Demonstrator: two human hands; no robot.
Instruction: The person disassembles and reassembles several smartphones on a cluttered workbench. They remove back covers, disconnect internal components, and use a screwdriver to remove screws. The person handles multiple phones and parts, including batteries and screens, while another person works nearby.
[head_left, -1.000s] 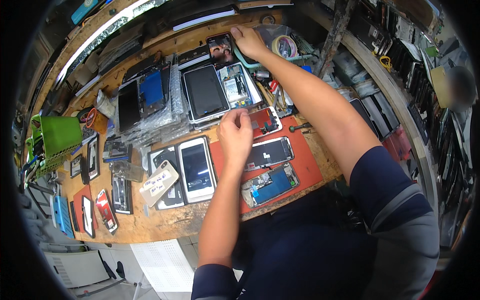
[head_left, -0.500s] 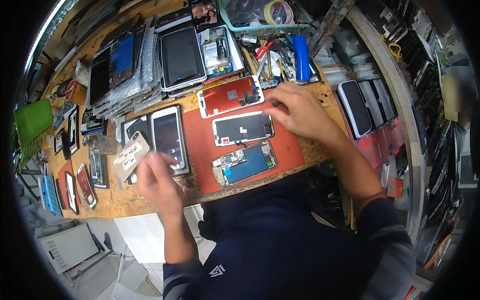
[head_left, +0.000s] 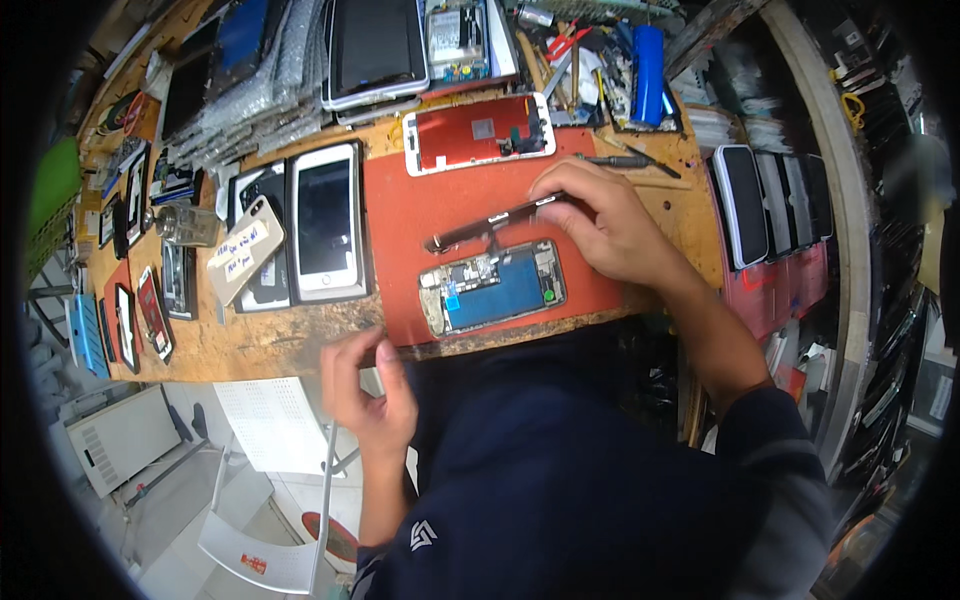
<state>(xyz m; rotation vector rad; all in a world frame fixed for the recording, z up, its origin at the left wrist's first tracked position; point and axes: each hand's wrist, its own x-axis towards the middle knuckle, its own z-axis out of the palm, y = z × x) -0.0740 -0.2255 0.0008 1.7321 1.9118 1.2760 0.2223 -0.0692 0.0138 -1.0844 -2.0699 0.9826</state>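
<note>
Overhead, from the head camera, a person's right hand (head_left: 612,228) grips a dark phone screen panel (head_left: 490,223), its fingers (head_left: 565,178) and thumb clamped on the right-hand end. The panel tilts nearly edge-on and stretches leftward from those fingers; whether its far end touches anything beneath cannot be told. Just below and to the left of the same fingers, an opened phone body (head_left: 500,290) with a blue sheet lies on an orange-red mat (head_left: 402,255). Beyond the fingertips, a white-framed screen with a red back (head_left: 455,135) lies along the mat's far edge, while a screwdriver (head_left: 620,161) rests just past the knuckles. Nearer the person, the left hand (head_left: 370,395) hangs at the front edge of the wooden tabletop (head_left: 290,345), fingers loosely curled, thumb apart from them, nothing visible in their grasp. Ahead of the left fingers, a white phone (head_left: 328,215) sits in a dark-edged tray, and a labelled gold phone (head_left: 247,252) leans farther left, near a clear jar (head_left: 187,226).
</note>
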